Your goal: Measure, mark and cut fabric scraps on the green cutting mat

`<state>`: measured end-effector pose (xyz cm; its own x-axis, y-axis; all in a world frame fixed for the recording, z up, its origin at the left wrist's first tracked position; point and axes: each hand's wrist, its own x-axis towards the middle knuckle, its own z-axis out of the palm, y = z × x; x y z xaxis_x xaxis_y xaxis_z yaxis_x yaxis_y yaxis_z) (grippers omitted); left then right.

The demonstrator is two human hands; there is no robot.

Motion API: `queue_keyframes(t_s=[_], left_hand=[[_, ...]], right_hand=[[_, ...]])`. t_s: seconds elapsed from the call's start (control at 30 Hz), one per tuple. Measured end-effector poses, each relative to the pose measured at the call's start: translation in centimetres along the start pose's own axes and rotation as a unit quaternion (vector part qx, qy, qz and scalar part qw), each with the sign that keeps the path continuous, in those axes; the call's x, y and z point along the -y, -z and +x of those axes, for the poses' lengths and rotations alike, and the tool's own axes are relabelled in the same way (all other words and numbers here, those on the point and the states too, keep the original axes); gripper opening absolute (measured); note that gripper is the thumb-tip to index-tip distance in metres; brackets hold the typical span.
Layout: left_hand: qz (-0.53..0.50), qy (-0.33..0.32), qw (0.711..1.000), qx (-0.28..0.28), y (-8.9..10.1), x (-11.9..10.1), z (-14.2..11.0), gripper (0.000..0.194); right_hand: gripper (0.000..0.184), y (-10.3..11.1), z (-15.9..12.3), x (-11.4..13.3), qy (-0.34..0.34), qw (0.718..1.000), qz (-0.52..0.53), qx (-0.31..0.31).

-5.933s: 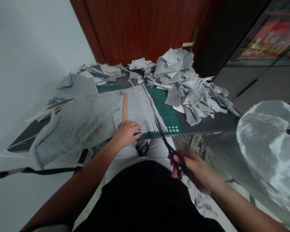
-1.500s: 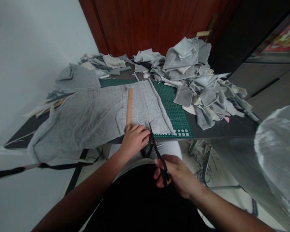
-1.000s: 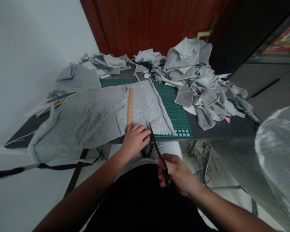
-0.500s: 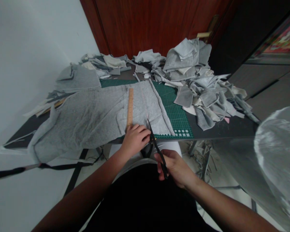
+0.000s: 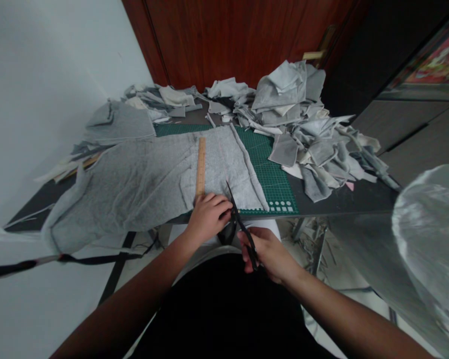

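Dark tabletop (image 5: 355,202) spans our view below a red-brown door (image 5: 224,40). We angle both forearms forward: our left hand (image 5: 209,215) lies palm down, loosely bent and without a closed grip, on the near end of the wooden ruler (image 5: 201,164) and the grey cloth (image 5: 145,174). Our right hand (image 5: 267,252), lower, is curled round the handles of the black scissors (image 5: 243,227), their blades crossing the cloth's near edge beside our left hand. Bare green mat (image 5: 267,164) leaves room rightward, until heaped scraps (image 5: 314,147) crowd it; more fabric pieces (image 5: 172,99) line the far left
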<state>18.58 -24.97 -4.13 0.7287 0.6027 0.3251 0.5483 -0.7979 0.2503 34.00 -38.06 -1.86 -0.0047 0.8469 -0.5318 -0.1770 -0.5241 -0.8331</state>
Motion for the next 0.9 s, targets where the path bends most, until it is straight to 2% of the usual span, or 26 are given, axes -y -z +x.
queue_keyframes(t_s=[0.9], left_hand=[[-0.041,0.006,0.999,-0.011,0.1,0.2,0.0,0.008]], right_hand=[[0.059,-0.9,1.1,0.2,0.018,0.999,0.031,-0.008]])
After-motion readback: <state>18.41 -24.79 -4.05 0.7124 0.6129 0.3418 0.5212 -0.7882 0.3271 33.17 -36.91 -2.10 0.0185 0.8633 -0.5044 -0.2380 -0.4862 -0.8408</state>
